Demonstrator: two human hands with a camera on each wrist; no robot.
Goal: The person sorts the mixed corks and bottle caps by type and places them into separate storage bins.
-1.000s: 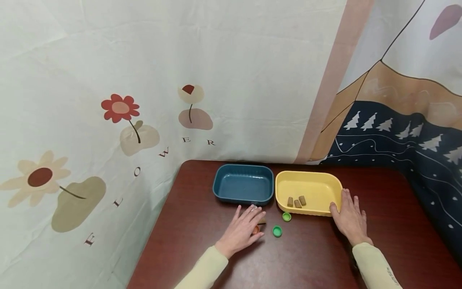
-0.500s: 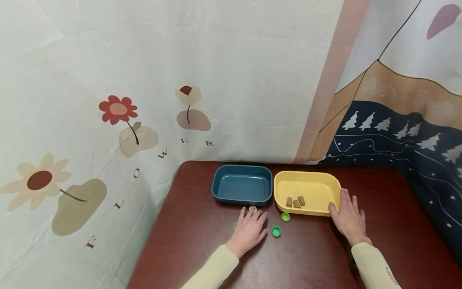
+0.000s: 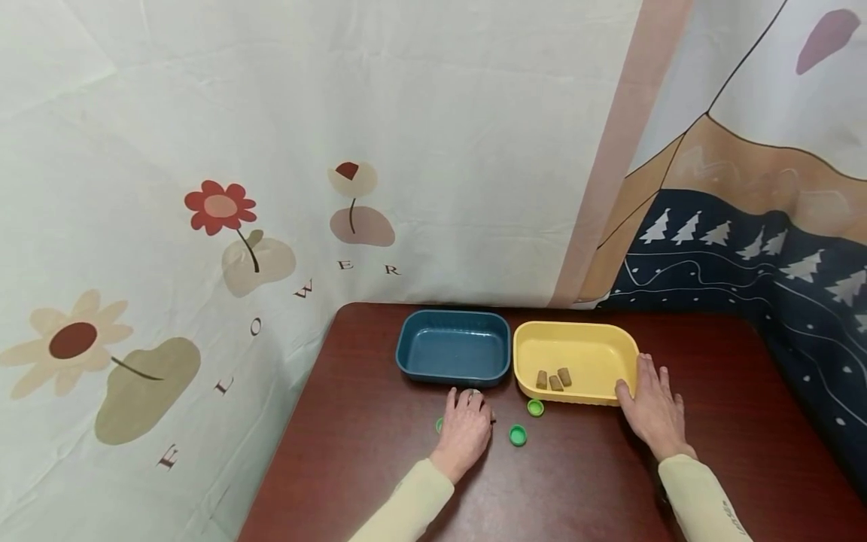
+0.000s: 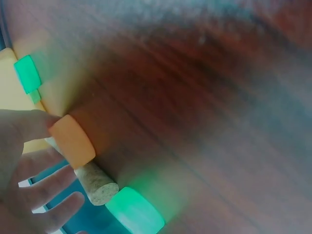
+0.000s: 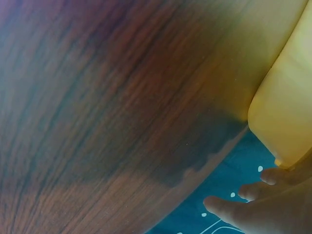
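My left hand (image 3: 463, 436) reaches down to the table with curled fingers. Its thumb and index finger, in the left wrist view, come round a pale cork (image 4: 51, 142), mostly hidden behind an orange bottle cap (image 4: 72, 141). A second cork (image 4: 96, 184) lies between that cap and a green cap (image 4: 135, 212). Just beyond the fingertips is a whitish round piece (image 3: 474, 391), partly covered. My right hand (image 3: 655, 412) rests on the right end of the yellow tray (image 3: 596, 361), thumb at the rim and fingers extended along the outside.
A blue tray (image 3: 452, 380) stands left of the yellow one. Several corks (image 3: 555, 382) lie inside the yellow tray. A light green cap (image 3: 535, 407) sits at its front edge, with another green cap (image 3: 518, 435) nearer. A printed curtain (image 3: 474, 188) hangs behind the table.
My left hand has shifted right and its spread fingers have drawn together and curled down. The left green cap has come into view beside it. My right hand stays at the yellow tray.
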